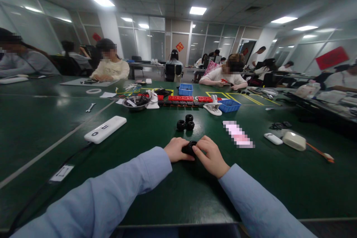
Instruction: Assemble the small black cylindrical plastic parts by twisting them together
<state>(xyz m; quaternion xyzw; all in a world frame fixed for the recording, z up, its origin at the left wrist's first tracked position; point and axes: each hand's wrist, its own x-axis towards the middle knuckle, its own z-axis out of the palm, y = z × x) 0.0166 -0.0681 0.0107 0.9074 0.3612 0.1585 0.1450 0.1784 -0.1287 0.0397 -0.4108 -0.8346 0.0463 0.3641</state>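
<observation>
Between my two hands is a small black wheel (189, 148), held just above or on the green table; which of the two I cannot tell. My left hand (177, 149) grips it from the left, fingers curled round its side. From the right, my right hand (209, 153) closes its thumb and fingers on the same wheel. Part of the wheel is hidden by my fingers. Just beyond my hands, several similar black wheels (181, 125) stand grouped together on the table.
A white power bank (106, 129) with a cable lies left, near a wrench (90, 108). Ahead are a metal bowl (136, 104), red blocks (180, 98) and blue bins (230, 105). A pixelated pink item (238, 134) and a white case (294, 140) lie right. People sit across the table.
</observation>
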